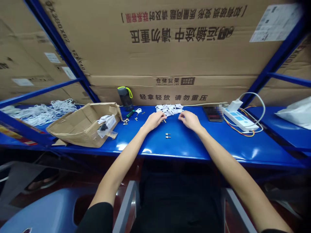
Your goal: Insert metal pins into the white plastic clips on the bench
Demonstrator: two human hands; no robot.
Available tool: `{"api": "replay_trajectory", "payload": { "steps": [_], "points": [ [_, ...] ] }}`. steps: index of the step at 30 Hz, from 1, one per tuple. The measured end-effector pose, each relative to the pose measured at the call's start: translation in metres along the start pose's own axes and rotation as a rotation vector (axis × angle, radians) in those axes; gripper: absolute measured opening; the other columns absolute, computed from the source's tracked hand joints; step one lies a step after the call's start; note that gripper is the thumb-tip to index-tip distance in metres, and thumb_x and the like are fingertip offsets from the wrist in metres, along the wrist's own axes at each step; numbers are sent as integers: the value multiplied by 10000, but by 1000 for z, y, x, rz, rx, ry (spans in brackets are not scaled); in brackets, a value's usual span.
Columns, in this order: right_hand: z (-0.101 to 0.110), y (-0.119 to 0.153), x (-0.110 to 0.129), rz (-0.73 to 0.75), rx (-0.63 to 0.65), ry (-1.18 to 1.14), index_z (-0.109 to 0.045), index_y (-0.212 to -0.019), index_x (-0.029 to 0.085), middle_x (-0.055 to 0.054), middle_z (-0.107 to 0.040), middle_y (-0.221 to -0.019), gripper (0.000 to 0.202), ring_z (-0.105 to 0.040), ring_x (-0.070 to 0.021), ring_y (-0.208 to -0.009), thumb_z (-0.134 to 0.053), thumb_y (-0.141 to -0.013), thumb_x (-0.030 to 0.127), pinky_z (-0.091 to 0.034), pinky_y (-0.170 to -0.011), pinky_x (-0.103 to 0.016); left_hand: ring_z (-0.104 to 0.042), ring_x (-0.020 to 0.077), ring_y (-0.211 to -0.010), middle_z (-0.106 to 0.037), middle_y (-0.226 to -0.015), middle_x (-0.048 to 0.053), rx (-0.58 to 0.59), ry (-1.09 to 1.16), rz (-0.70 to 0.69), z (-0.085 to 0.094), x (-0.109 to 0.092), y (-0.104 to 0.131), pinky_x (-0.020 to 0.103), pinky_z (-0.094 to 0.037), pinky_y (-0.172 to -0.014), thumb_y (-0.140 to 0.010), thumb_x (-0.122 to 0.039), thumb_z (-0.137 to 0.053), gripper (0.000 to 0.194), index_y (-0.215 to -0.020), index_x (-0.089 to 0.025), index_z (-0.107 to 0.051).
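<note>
My left hand [154,120] is closed in a pinch, with a small brass-coloured pin [165,121] at its fingertips. Curled fingers and thumb bring my right hand [190,120] close to the right side of a pile of small white plastic pieces [170,110]; whatever lies between its fingertips is too small to make out. Nearer to me on the blue shelf [150,142], two small white pieces with metal pins [168,135] lie one in front of the other.
At left stand an open cardboard box [73,129] and a dark bottle [125,98]. Small brass parts [125,121] and a green-handled tool [130,113] lie nearby. A power strip [239,119] with cables and a dark flat object [211,113] lie at right. Blue uprights flank the shelf.
</note>
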State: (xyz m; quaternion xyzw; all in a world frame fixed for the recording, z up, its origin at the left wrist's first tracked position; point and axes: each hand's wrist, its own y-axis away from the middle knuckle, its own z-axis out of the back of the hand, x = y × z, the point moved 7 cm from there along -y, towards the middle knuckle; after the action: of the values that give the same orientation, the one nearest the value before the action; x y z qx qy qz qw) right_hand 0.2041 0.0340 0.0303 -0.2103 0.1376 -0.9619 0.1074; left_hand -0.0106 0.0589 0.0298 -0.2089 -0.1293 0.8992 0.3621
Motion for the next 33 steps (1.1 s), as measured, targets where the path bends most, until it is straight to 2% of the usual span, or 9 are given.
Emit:
{"api": "replay_trajectory", "payload": {
  "steps": [4,7,12,16,20,26,29,33],
  "points": [
    [-2,0,22,182,-67,-344,-779,-961,201,-67,-819,-946,129,-728,-242,-869,-675,-992,271,-540,-853,-350,-715,209,-871,-749,-925,26,27,206,10,-5,-7,2,281,-477,-815,-1155,-411,-473,262,-1121,-210,-637],
    [-5,3,37,281,-90,-527,-801,-926,211,-67,-830,-921,201,-736,-244,-819,-724,-969,391,-560,-816,-370,-685,194,-797,-714,-870,9,-32,377,32,-5,-8,3,283,-467,-774,-1145,-433,-463,260,-1190,-209,-588],
    [-9,7,45,277,-120,-692,-844,-1032,228,-78,-854,-961,332,-770,-269,-825,-795,-905,531,-606,-817,-411,-625,178,-723,-641,-777,-19,-113,648,40,-9,-4,-1,288,-487,-737,-1108,-518,-506,360,-1274,-200,-522],
    [-9,8,43,236,-165,-724,-865,-975,230,-90,-861,-981,359,-782,-278,-836,-795,-898,573,-624,-824,-421,-610,172,-718,-628,-776,-16,-106,828,37,-17,-5,-3,300,-521,-738,-1074,-555,-559,446,-1309,-181,-505],
    [-14,6,40,171,-134,-769,-872,-953,223,-97,-863,-985,363,-802,-307,-892,-824,-868,573,-631,-863,-437,-636,187,-750,-644,-796,-7,-88,822,75,-19,-7,-2,313,-525,-756,-1063,-567,-562,486,-1353,-180,-511],
    [-24,2,34,90,-96,-884,-868,-913,230,-89,-858,-954,322,-798,-311,-911,-860,-800,531,-619,-911,-451,-622,193,-746,-664,-809,5,-104,681,77,-17,-16,-1,334,-510,-763,-1109,-507,-482,400,-1330,-179,-543],
    [-29,2,31,45,-61,-909,-850,-869,219,-77,-844,-901,330,-780,-295,-868,-865,-771,533,-604,-867,-430,-643,195,-758,-709,-859,24,-98,666,73,-19,-20,-2,340,-517,-779,-1119,-467,-466,349,-1307,-182,-539],
    [-35,1,28,3,8,-884,-831,-854,202,-68,-825,-841,336,-740,-264,-795,-850,-765,526,-575,-800,-404,-717,223,-871,-783,-981,71,-89,653,56,-23,-23,-1,379,-546,-902,-1128,-417,-442,312,-1320,-185,-527]
  ]
}}
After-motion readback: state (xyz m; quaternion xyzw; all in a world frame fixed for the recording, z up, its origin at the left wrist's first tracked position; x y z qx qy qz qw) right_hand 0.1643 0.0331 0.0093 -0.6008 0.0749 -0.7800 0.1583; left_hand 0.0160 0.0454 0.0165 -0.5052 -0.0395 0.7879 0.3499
